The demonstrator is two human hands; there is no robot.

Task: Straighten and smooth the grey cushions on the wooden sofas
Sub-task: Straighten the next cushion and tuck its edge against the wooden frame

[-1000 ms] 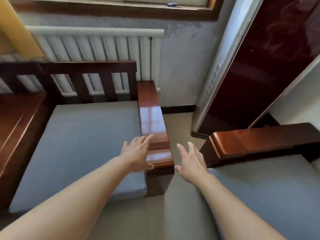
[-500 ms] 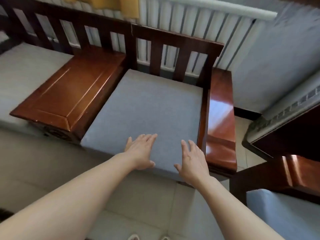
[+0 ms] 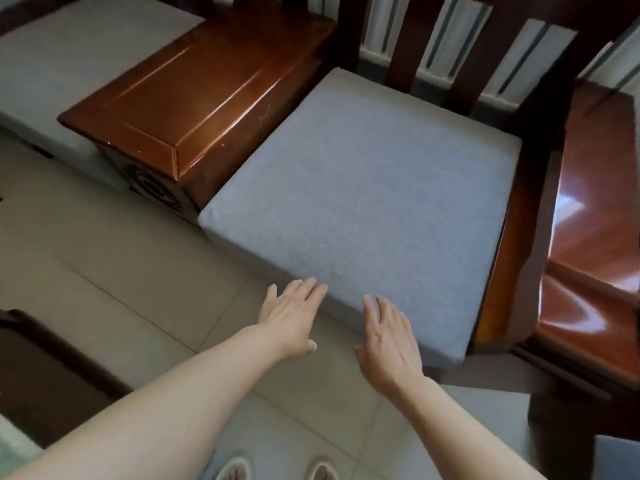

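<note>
Basically, square grey fabric seat cushion sat in the dark wooden sofa frame. Left hand and right hand flat-fingered, empty, at cushion's front edge. Looked soft, light; grab front corners.

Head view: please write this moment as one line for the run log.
stage: reaching | left hand: open, at front edge of grey cushion | right hand: open, at same edge | contact: cannot tell

Second cushion cut off top-left (right armrest too); slippers cropped.
</note>
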